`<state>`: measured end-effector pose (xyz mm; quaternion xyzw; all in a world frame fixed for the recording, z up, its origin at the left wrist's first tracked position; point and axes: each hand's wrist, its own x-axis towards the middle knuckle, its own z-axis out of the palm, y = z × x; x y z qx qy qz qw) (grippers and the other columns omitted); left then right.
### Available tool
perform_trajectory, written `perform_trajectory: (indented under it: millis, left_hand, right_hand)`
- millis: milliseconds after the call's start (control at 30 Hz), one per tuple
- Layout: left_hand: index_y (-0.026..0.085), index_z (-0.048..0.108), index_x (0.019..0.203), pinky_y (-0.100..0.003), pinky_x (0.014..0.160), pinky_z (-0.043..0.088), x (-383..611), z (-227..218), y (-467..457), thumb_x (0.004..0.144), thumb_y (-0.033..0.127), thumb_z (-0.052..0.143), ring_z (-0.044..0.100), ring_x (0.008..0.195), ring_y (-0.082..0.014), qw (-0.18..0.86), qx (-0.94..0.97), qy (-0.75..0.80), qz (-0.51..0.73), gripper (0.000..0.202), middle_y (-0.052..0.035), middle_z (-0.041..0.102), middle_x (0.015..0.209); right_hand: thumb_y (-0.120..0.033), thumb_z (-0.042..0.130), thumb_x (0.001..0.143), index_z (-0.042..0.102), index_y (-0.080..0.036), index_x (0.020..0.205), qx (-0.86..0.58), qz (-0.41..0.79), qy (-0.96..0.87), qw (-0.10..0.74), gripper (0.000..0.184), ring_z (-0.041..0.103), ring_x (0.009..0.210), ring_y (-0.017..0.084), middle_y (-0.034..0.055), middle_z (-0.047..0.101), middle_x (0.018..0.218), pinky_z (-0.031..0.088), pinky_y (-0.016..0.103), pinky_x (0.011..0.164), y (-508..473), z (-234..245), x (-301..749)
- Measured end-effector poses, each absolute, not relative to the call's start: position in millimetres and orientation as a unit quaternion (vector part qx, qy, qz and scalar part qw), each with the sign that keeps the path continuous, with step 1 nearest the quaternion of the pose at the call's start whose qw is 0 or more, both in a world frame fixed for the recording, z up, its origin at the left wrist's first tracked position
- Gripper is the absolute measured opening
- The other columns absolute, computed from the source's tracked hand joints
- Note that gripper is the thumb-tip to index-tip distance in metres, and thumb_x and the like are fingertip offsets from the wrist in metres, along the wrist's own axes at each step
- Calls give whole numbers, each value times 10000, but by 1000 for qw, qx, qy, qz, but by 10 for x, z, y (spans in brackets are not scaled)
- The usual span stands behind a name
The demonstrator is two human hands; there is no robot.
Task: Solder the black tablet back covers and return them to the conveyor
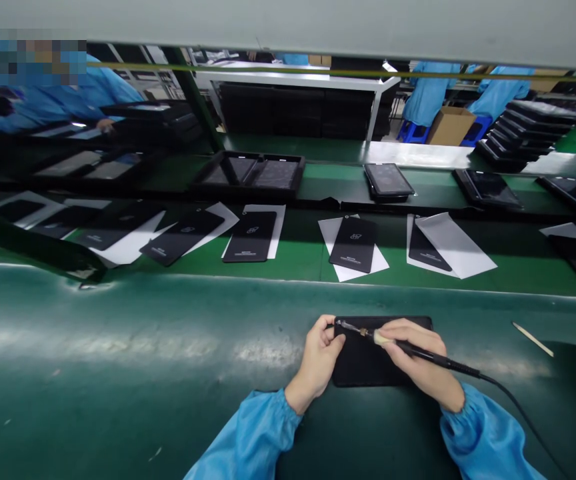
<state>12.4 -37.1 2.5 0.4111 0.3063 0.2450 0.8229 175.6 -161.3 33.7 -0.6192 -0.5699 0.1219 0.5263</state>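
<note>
A black tablet-sized panel lies flat on the green bench in front of me. My left hand pinches its upper left corner between thumb and fingers. In my right hand is a soldering iron, held like a pen, with a dark cable running off to the lower right. The iron's metal tip points left and reaches the panel's upper left corner, close to my left fingertips. Whether the tip touches the surface is too small to tell.
A thin pale stick lies right of my hands. Beyond the bench edge, several black back covers rest on white sheets on a green belt. Tablets in black trays stand on a raised shelf behind. Co-workers in blue are farther back.
</note>
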Motion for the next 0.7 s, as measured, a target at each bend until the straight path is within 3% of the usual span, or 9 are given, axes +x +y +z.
perform_trajectory:
  millis: [333,700]
  left_hand:
    - [189,556,938,-227,606,502,117,-6,-359,754,280,772,674,619,-143,819,421,303,247,298,-10,732,752]
    - [198,529,961,-253,649,526,136,-41,-376,756,304,785,697,645,-162,820,413,301,257,344,-17,743,775]
  right_hand:
    - [-152,653,904,756,-211,974,-618,108,-579,520,138,731,843,195,57,754,917,602,303,758,-1586,344,1702]
    - [-113,670,865,729,-212,888,-652,-34,-529,541,118,752,736,175,21,765,817,608,256,690,-1690,302,1496]
